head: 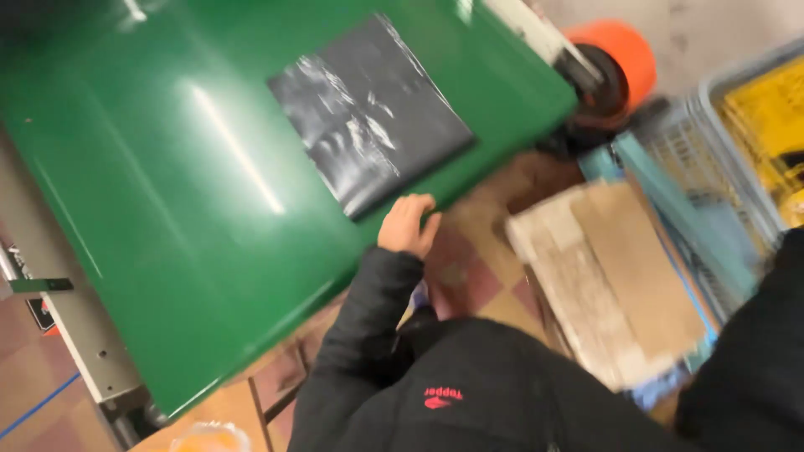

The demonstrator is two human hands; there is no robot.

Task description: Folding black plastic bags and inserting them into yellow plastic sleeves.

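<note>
Fingers of the left hand [408, 224] curl together at the green belt's [167, 167] edge, touching a black bag [368, 113] lying flat there.

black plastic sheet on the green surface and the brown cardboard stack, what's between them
In the head view, the left hand at the edge of the green surface, then bare tiled floor.

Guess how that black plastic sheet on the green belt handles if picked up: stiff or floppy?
Probably floppy: the black sheet lies flat on the green belt with crinkled, glossy highlights, like thin film. Likely light and slippery. The left hand rests at the belt edge beside its corner; whether it touches is unclear.
</note>
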